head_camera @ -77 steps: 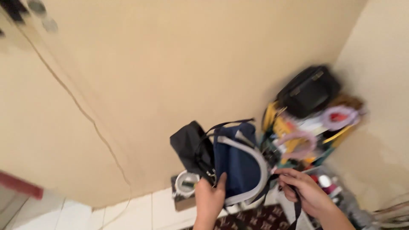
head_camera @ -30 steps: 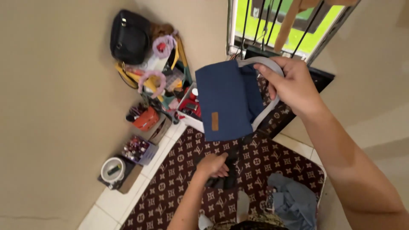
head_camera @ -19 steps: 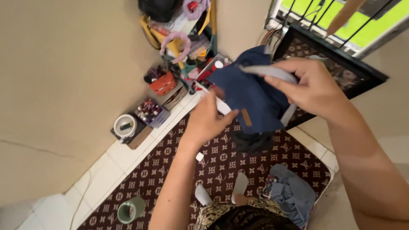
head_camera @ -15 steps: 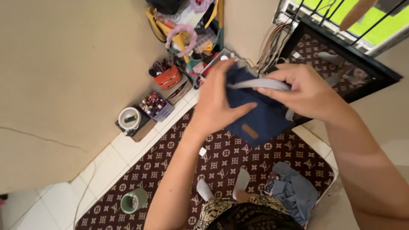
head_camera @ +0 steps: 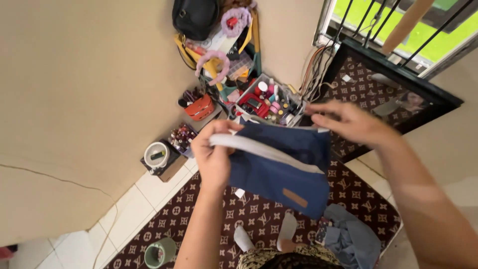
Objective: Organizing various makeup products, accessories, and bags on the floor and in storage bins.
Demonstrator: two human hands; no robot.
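Note:
A navy blue bag [head_camera: 279, 167] with a grey strap [head_camera: 269, 152] and a small tan patch hangs in front of me at chest height. My left hand [head_camera: 213, 157] is shut around the strap and the bag's left edge. My right hand [head_camera: 351, 122] pinches the bag's upper right corner with its fingers spread and blurred. Between both hands the bag is stretched out wide above the patterned brown rug [head_camera: 209, 214].
Against the beige wall stand a cluttered rack with a black handbag [head_camera: 194, 17], a white tray of cosmetics [head_camera: 269, 102], an orange holder [head_camera: 199, 107] and a small white fan [head_camera: 157, 154]. A green cup [head_camera: 159, 251] and blue cloth [head_camera: 353, 239] lie on the rug. A barred window is top right.
My left hand slid from the bag's top to its left side, taking the grey strap. The bag has been pulled out wide and lowered, and the view tilted slightly.

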